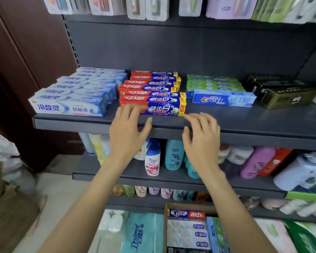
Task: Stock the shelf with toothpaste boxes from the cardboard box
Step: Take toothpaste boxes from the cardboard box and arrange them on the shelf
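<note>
Front red-and-blue toothpaste carton [153, 108] on dark grey metal shelf [244, 123], long axis L-R. Left hand [129, 128] fingertips touching it, spread, gripping nothing; right hand [202, 136] just beside (also empty).

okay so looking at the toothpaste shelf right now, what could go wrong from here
The front red and blue box sits close to the shelf edge; a nudge from the left hand might tip it off. The right hand hovers open near its yellow end and could skew the row.
</note>
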Available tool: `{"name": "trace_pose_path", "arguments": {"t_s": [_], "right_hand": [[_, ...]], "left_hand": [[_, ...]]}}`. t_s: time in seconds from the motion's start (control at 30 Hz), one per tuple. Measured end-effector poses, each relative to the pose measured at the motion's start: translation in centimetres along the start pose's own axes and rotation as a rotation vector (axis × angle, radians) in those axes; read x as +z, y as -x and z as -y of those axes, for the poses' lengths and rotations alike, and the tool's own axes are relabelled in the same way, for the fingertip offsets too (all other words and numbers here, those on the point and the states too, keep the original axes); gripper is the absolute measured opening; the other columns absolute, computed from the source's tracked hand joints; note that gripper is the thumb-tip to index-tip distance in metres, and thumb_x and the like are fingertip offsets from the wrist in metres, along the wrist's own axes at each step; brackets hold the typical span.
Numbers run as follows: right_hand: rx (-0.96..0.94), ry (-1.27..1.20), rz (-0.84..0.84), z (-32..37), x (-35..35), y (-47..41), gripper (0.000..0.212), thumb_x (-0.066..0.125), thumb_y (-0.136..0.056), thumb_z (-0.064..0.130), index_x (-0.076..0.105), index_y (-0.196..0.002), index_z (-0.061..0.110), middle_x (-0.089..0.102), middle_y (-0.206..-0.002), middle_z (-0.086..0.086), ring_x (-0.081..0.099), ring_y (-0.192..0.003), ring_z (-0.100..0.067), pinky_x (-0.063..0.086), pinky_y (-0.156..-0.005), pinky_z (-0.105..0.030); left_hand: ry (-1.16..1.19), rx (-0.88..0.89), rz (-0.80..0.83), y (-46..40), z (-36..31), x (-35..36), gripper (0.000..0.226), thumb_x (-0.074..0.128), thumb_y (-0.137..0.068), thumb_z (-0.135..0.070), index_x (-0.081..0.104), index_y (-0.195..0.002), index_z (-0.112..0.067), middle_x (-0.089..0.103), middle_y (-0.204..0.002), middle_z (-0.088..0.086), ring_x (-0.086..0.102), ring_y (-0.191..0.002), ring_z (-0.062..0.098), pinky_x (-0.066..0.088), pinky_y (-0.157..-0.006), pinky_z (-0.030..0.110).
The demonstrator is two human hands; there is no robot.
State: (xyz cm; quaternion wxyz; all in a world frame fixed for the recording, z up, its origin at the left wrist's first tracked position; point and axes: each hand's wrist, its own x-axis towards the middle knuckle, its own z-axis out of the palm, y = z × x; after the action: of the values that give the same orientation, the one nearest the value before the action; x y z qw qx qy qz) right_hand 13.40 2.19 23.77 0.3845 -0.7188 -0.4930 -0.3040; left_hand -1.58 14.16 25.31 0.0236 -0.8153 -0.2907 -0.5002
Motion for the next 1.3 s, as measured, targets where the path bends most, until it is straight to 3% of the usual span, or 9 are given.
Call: {"name": "trace_pose_path", "arguments": {"t_s": [0.13, 0.27, 0.43, 0.6, 0.87, 0.97, 1.07, 1.17, 1.3], "right_hand": [[0.043, -0.122, 0.185, -2.1, -2.8, 7.5, 0.023, 0.048, -0.088, 0.017, 0.069, -0.097, 0.012, 0.070, -0.090, -0.003, 0.062, -0.084, -0.021, 0.049, -0.074, -0.034], [0.278, -0.038, 0.589, -7.1, -3.5, 16.4, 0.015, 0.056, -0.085, 0.015, 0.068, -0.092, 0.018, 0.070, -0.077, -0.003, 0.066, -0.068, -0.028, 0.050, -0.052, -0.034], [0.551, 0.011, 1.117, -12.9, -2.8, 26.1, 0.022, 0.055, -0.088, 0.014, 0.063, -0.109, 0.019, 0.067, -0.098, -0.001, 0.063, -0.095, -0.028, 0.050, -0.073, -0.037], [0.373, 0.046, 1.375, -16.8, 1.3, 31.3, 0.043, 0.056, -0.092, 0.021, 0.046, -0.134, 0.019, 0.046, -0.138, -0.004, 0.041, -0.128, -0.027, 0.038, -0.100, -0.035], [0.183, 0.141, 1.321, -21.3, 10.8, 36.0, 0.053, 0.054, -0.089, 0.010, 0.039, -0.139, 0.010, 0.038, -0.145, -0.009, 0.037, -0.132, -0.028, 0.032, -0.106, -0.040], [0.021, 0.302, 1.195, -21.6, 14.3, 37.3, 0.044, 0.071, -0.063, 0.001, 0.063, -0.106, 0.002, 0.062, -0.099, -0.017, 0.060, -0.091, -0.032, 0.050, -0.073, -0.035], [-0.063, 0.405, 1.132, -20.8, 15.3, 37.5, 0.021, 0.063, -0.051, 0.001, 0.061, -0.070, 0.010, 0.060, -0.061, -0.007, 0.057, -0.058, -0.023, 0.045, -0.053, -0.028], [-0.053, 0.392, 1.157, -20.5, 14.8, 37.3, 0.013, 0.059, -0.055, 0.004, 0.058, -0.064, 0.014, 0.062, -0.056, -0.003, 0.058, -0.056, -0.020, 0.045, -0.053, -0.026], [-0.064, 0.378, 1.145, -21.2, 13.2, 37.5, 0.036, 0.085, -0.042, 0.014, 0.060, -0.068, 0.014, 0.063, -0.063, -0.003, 0.059, -0.060, -0.020, 0.045, -0.056, -0.025]], "left_hand": [[0.386, 0.079, 0.237, 6.0, -4.1, 0.5, 0.023, 0.053, -0.092, -0.025, 0.064, -0.108, -0.014, 0.065, -0.087, -0.005, 0.055, -0.081, 0.012, 0.044, -0.074, 0.024], [0.574, -0.023, 0.803, 14.1, -5.2, 4.2, 0.029, 0.051, -0.092, -0.029, 0.057, -0.120, -0.024, 0.061, -0.089, -0.014, 0.057, -0.071, 0.002, 0.048, -0.067, 0.023], [0.466, -0.257, 1.251, 24.7, -6.6, 10.5, 0.037, 0.060, -0.088, -0.017, 0.054, -0.124, -0.014, 0.060, -0.102, -0.002, 0.061, -0.084, 0.016, 0.047, -0.083, 0.032], [0.112, -0.158, 1.515, 32.8, -7.6, 16.7, 0.052, 0.057, -0.090, -0.028, 0.039, -0.138, -0.019, 0.044, -0.135, 0.008, 0.042, -0.126, 0.028, 0.037, -0.102, 0.036], [-0.194, -0.180, 1.383, 39.6, -6.4, 23.2, 0.067, 0.056, -0.088, -0.031, 0.022, -0.144, -0.017, 0.026, -0.146, 0.014, 0.022, -0.136, 0.031, 0.024, -0.111, 0.041], [-0.222, -0.215, 1.312, 40.2, -5.3, 24.8, 0.068, 0.059, -0.086, -0.029, 0.024, -0.143, -0.014, 0.024, -0.145, 0.013, 0.023, -0.135, 0.030, 0.025, -0.110, 0.040], [-0.283, -0.169, 1.288, 40.3, -4.8, 25.7, 0.066, 0.059, -0.085, -0.029, 0.027, -0.141, -0.013, 0.032, -0.135, 0.013, 0.031, -0.126, 0.031, 0.029, -0.104, 0.039], [-0.320, -0.087, 1.229, 40.0, -5.1, 26.3, 0.056, 0.058, -0.084, -0.025, 0.036, -0.134, -0.013, 0.040, -0.127, 0.014, 0.037, -0.118, 0.031, 0.032, -0.099, 0.039], [-0.315, 0.123, 1.249, 39.6, -6.2, 27.0, 0.048, 0.065, -0.080, -0.025, 0.046, -0.123, -0.014, 0.050, -0.120, 0.008, 0.048, -0.111, 0.026, 0.040, -0.093, 0.035]]}}
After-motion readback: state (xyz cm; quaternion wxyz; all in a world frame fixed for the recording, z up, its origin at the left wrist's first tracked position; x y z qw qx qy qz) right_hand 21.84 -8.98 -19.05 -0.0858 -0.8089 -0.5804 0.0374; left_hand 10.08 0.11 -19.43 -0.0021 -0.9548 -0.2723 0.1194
